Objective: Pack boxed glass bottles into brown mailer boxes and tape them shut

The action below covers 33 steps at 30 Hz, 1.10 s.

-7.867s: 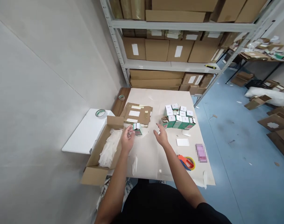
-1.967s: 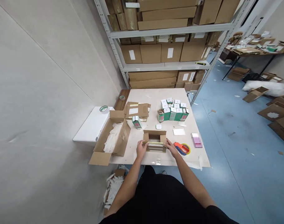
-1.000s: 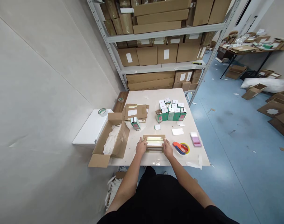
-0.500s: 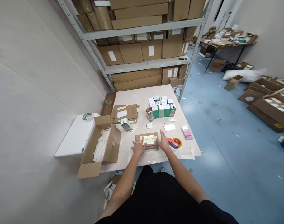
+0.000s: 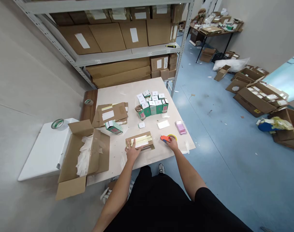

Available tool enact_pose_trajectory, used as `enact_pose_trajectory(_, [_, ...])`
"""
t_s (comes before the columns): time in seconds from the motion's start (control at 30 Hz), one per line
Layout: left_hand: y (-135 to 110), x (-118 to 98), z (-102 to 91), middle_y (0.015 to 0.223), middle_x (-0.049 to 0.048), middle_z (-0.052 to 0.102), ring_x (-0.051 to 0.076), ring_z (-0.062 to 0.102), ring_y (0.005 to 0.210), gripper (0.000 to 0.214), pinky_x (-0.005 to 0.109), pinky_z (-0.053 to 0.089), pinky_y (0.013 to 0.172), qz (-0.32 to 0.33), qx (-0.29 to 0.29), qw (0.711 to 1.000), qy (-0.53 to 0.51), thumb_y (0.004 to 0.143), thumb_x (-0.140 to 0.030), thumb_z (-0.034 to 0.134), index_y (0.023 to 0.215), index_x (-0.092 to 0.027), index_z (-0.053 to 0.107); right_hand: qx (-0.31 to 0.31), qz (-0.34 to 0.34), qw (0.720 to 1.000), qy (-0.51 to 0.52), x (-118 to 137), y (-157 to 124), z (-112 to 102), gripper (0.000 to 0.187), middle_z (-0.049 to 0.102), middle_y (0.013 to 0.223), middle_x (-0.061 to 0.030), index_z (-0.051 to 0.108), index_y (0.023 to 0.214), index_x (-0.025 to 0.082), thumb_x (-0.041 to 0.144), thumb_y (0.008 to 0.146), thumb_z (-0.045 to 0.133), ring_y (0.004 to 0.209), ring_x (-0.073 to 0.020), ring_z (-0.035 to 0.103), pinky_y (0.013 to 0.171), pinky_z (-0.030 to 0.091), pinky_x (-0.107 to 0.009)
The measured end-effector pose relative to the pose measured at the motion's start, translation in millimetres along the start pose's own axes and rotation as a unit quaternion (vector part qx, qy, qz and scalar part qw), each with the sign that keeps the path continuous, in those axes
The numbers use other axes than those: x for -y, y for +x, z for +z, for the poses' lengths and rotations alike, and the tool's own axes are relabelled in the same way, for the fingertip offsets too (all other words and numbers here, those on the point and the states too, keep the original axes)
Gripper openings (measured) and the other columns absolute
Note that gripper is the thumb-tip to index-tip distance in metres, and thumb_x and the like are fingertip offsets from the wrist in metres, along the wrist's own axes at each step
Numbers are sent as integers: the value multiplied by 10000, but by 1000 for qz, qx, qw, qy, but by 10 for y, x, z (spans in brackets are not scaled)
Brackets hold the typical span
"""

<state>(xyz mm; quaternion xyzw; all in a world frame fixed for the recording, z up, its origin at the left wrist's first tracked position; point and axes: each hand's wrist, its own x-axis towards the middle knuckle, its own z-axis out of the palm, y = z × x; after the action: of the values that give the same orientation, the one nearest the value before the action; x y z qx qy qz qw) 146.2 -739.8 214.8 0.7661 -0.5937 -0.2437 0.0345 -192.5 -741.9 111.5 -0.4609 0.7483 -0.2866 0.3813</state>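
A single head-worn camera looks forward and down over the table point(image 5: 118, 91) from fairly high; left hand point(image 5: 132, 151) and right hand point(image 5: 172, 143) near, shelving point(image 5: 113, 57) far, floor point(image 5: 210, 145) right.

The pale table point(image 5: 127, 91) bears a shut brown box point(image 5: 140, 141), green cartons point(image 5: 153, 104), flattened cardboard point(image 5: 112, 112) and seemingly a tape dispenser point(image 5: 166, 138).

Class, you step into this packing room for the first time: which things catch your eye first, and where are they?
The left hand lies flat on a small cardboard box at the near edge of the table, while the right hand touches an orange tape dispenser beside it. Behind them stands a cluster of green-and-white boxes, and an open carton sits at the left.
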Motion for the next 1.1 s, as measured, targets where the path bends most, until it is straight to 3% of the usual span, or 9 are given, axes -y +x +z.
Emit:
enact_pose_trajectory(0.1, [15, 7, 3, 1765, 65, -114, 492, 114, 1576, 965, 621, 321, 1196, -7, 3, 1000, -2, 851, -805, 543, 1655, -340, 279, 20, -8, 998, -65, -171, -79, 96, 406, 749, 1154, -109, 734, 1023, 208, 230, 619, 762, 1172, -328, 631, 1001, 489, -415])
enact_pose_trajectory(0.23, [24, 12, -25, 1770, 32, -77, 493, 176, 1557, 967, 615, 358, 1175, -21, 5, 1000, -4, 828, -809, 570, 1647, -378, 292, -24, 19, 994, -107, -230, -2, 126, 364, 759, 1102, -165, 724, 924, 186, 199, 571, 810, 1188, -382, 631, 1087, 416, -513])
enact_pose_trajectory(0.4, [18, -4, -63, 1770, 15, -75, 508, 258, 1514, 973, 623, 394, 1140, -31, 3, 1000, -2, 801, -808, 605, 1636, -400, 318, -65, 18, 993, -94, -159, 176, -37, 237, 738, 1102, -218, 706, 931, 184, 344, 757, 714, 1193, -427, 619, 1068, 394, -617])
enact_pose_trajectory(0.5, [29, 4, -68, 1770, 14, -73, 513, 272, 1503, 956, 618, 391, 1144, -24, -4, 1000, 0, 810, -799, 603, 1634, -397, 329, -89, -2, 990, -109, -72, 170, -185, 259, 693, 1179, -251, 699, 1014, 154, 314, 822, 629, 1266, -444, 544, 1128, 323, -630])
enact_pose_trajectory(0.63, [-7, 15, 60, 1773, 44, -16, 514, 251, 1514, 902, 633, 377, 1153, -4, -7, 1000, 3, 857, -765, 567, 1633, -365, 343, -120, -39, 982, -138, 157, 91, -341, 274, 637, 1241, -237, 659, 1103, 147, 235, 853, 592, 1285, -413, 487, 1157, 291, -581])
enact_pose_trajectory(0.83, [-110, 8, 433, 1769, 46, 75, 427, 62, 1606, 748, 651, 322, 1202, 34, 20, 999, 9, 944, -465, 544, 1646, -349, 316, -139, -161, 975, -65, 734, -76, -363, 255, 667, 1064, -142, 634, 1055, 197, 395, 896, 608, 1062, -344, 574, 998, 451, -509])
enact_pose_trajectory(0.97, [86, 7, 402, 1765, 19, 86, 383, 19, 1619, 732, 620, 282, 1242, 39, 59, 997, -29, 936, -420, 549, 1636, -348, 345, -112, -174, 978, 11, 1065, -277, -250, 297, 661, 939, -95, 630, 963, 218, 501, 874, 642, 895, -301, 604, 836, 503, -443])
enact_pose_trajectory(1.1, [305, 1, 315, 1758, 14, 115, 379, 71, 1615, 734, 580, 210, 1276, 21, 95, 994, -42, 909, -411, 607, 1610, -355, 398, -35, -157, 985, 67, 1298, -442, -113, 380, 672, 872, -56, 639, 916, 213, 580, 826, 679, 795, -243, 585, 736, 488, -359])
